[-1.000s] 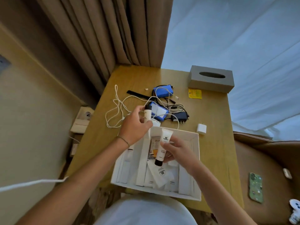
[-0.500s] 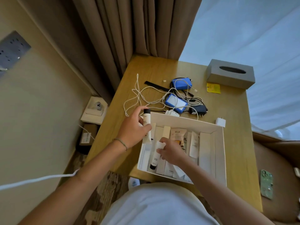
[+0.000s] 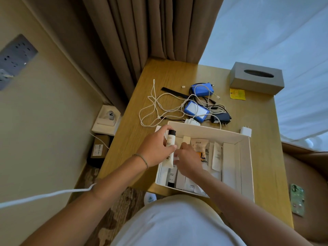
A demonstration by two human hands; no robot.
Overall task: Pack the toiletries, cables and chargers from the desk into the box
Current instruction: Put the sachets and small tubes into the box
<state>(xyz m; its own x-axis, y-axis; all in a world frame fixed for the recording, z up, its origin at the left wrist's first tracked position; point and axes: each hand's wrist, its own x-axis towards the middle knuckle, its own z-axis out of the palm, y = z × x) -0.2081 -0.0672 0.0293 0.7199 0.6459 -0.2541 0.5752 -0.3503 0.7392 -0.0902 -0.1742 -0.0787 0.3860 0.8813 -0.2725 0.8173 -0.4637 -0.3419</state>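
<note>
Gripping white tube (image 3: pixel 170 148) in left hand (image 3: pixel 156 148) over box (image 3: pixel 245 167) corner; right hand (image 3: pixel 186 161) fingers curled inside box, grip unclear tbh.

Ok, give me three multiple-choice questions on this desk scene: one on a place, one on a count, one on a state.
1. Where is the white plug?
A. in the box
B. on the desk just outside the box's far right corner
C. on the tissue box

2. How many blue packs lie among the cables?
A. one
B. two
C. four

3. What is the left hand doing?
A. holding a tube
B. resting flat
C. pulling a cable

B: it stands beside the box wall.
B: one behind the other.
A: fingers wrap the black-capped tube.
</note>
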